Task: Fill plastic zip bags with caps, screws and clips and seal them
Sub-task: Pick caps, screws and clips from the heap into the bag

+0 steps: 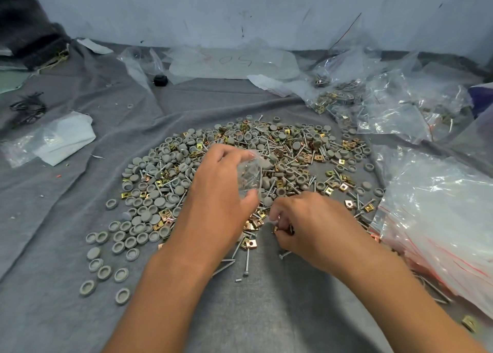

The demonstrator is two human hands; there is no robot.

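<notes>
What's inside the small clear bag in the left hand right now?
The small clear bag, held by the left hand over the pile, looks empty where it shows. Its lower end is covered by the thumb, so parts there cannot be ruled out.

- Left hand [218, 190]: bare, no glove, no ring or band visible; enters the head view from 6 o'clock.
- Left forearm: bare to the frame edge, no sleeve, no watch or bracelet at the wrist.
- Right hand [306, 224]: bare, no glove, no ring visible on the parts that show.
- Right forearm: bare to the frame edge at 5 o'clock, no sleeve, nothing worn at the wrist; fine hairs along its outer edge.
</notes>
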